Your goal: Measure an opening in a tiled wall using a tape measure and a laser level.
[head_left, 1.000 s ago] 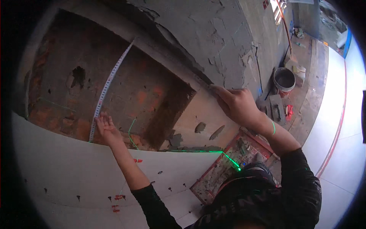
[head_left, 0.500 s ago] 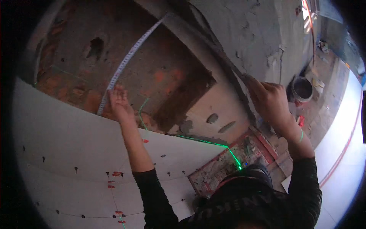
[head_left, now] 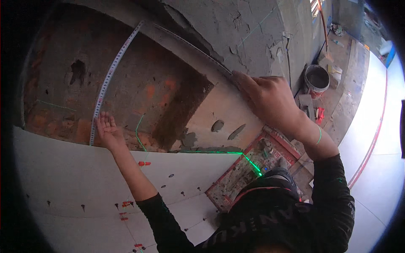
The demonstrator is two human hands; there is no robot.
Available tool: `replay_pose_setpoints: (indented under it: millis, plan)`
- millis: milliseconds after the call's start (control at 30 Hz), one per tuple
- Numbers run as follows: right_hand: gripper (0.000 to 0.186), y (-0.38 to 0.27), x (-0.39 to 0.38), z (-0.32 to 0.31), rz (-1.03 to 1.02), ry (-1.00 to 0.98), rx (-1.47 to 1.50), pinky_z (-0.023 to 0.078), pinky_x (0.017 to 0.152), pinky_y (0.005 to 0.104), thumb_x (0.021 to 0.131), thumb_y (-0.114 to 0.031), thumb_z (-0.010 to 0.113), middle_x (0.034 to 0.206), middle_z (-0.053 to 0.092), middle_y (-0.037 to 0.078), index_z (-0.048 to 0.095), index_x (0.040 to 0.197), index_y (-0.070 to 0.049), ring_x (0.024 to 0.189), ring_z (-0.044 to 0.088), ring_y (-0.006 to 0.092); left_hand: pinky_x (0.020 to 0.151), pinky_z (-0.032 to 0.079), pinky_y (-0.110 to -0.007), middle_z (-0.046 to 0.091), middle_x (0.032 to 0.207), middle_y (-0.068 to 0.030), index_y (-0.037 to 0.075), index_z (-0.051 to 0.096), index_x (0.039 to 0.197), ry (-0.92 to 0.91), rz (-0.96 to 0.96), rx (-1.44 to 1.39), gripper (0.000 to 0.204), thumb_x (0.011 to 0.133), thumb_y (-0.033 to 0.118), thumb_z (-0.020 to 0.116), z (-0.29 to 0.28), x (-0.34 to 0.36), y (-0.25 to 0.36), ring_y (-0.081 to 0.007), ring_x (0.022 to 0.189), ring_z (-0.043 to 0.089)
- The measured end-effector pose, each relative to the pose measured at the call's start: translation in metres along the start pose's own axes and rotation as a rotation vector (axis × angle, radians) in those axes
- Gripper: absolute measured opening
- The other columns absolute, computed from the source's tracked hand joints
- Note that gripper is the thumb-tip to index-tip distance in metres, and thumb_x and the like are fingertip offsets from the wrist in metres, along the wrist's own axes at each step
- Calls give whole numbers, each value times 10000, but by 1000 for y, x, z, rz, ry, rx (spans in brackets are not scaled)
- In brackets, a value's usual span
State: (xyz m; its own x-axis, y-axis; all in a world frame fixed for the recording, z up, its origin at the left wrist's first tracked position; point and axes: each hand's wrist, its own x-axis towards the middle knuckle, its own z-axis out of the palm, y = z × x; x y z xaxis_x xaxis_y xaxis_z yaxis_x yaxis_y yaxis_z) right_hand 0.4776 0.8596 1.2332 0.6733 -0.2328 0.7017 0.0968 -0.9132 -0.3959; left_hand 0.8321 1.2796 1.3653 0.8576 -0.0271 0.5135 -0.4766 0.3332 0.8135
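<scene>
The left hand [head_left: 109, 130] is open, palm turned to view, fingers extended and not gripping; its thumb side lies at the lower part of the measuring tape [head_left: 110, 71] and appears to touch it. The right hand [head_left: 270, 99] is closed, fingertips apparently clamped on the end of a thin pale strip [head_left: 192, 45]; whether this strip is the same tape bent over cannot be made out. For sound work, press the tape lightly with the open hand, without bowing it sideways. Seat its lower end squarely against the edge of the white tile [head_left: 63, 168], hold it straight across the bare wall section [head_left: 139, 71], and keep the right hand steady so that the upper end does not creep. Read the scale square-on, as an oblique view may mislead. The tape slants from the tile edge, just below and left of the left hand, up and to the right to the upper border of the bare section. The right hand is well apart from it, with the strip extending from near its upper end to the fingertips.
</scene>
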Motion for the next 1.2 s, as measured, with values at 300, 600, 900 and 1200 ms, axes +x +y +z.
replay_pose_setpoints:
  millis: [300, 600, 900, 1200]
  plan:
    - [406, 0, 2, -3, -62, 14, -48, 552, 537, 461, 943, -117, 628, 706, 672, 126, 631, 1334, -7, 633, 707, 355, 1118, 469, -405, 685, 1317, -76, 25, 620, 1366, 10, 26, 7, 393, 1104, 318, 610, -9, 0, -3, -222, 1236, 632]
    - [497, -5, 5, -13, -98, -53, -93, 571, 562, 439, 910, -90, 653, 747, 675, 140, 601, 1386, 45, 666, 720, 338, 1114, 473, -409, 683, 1310, -96, 11, 618, 1359, 39, 23, 19, 409, 1101, 329, 621, -6, -2, 4, -226, 1227, 638]
    - [453, -9, 10, -13, -75, -45, -40, 573, 563, 447, 918, -92, 639, 754, 685, 143, 618, 1351, 40, 676, 725, 344, 1097, 485, -400, 691, 1296, -98, 15, 618, 1357, -48, 81, 17, 413, 1097, 336, 621, -30, 13, 2, -222, 1244, 636]
    - [294, -2, -1, -8, -7, 3, 27, 568, 608, 481, 1011, -144, 634, 796, 713, 168, 693, 1295, -99, 685, 723, 365, 1089, 478, -394, 677, 1293, -104, 56, 595, 1363, -44, 76, 0, 416, 1123, 394, 564, 22, -13, 1, -240, 1226, 633]
